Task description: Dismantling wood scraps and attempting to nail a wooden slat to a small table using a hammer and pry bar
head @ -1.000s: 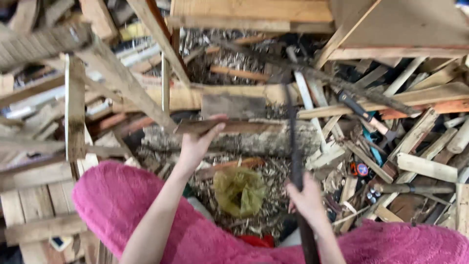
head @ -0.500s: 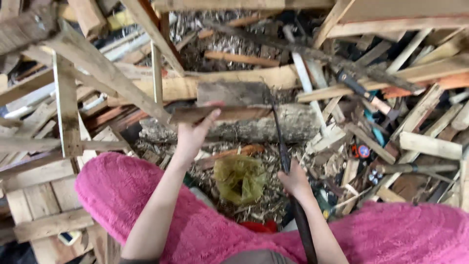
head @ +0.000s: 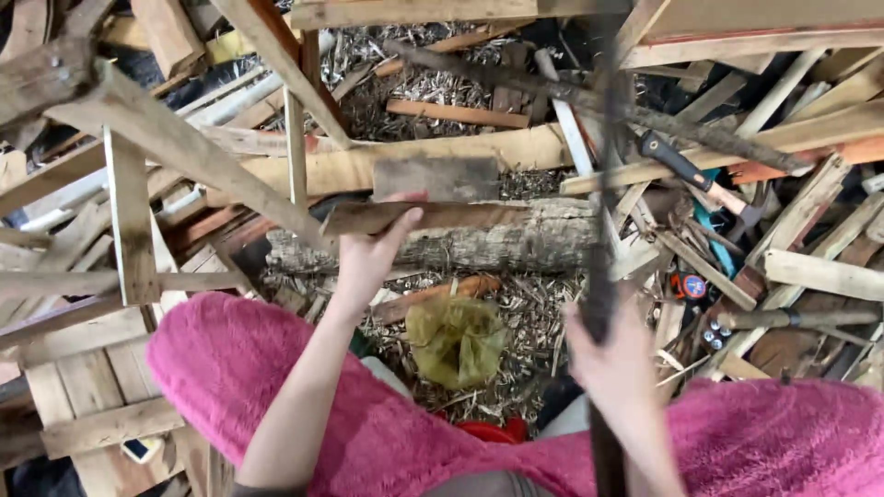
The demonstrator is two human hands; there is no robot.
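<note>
- The left hand (head: 368,253) grips the near end of a flat, weathered brown wooden slat (head: 433,217), fingers closed over its edge.
- The slat lies across a rough grey bark-covered log (head: 497,244) on the chip-strewn ground.
- The right hand (head: 615,354) is closed around a long dark tool handle (head: 603,184), blurred and raised upright.
- A crumpled yellow-green mesh bag (head: 458,339) lies between the pink fleece-covered knees.

Firewood-chopping spot in a scrap-wood pile, broken planks (head: 166,147), bark-covered log (head: 497,241), wood chips (head: 534,313), hatchet (head: 700,179) lying among offcuts
</note>
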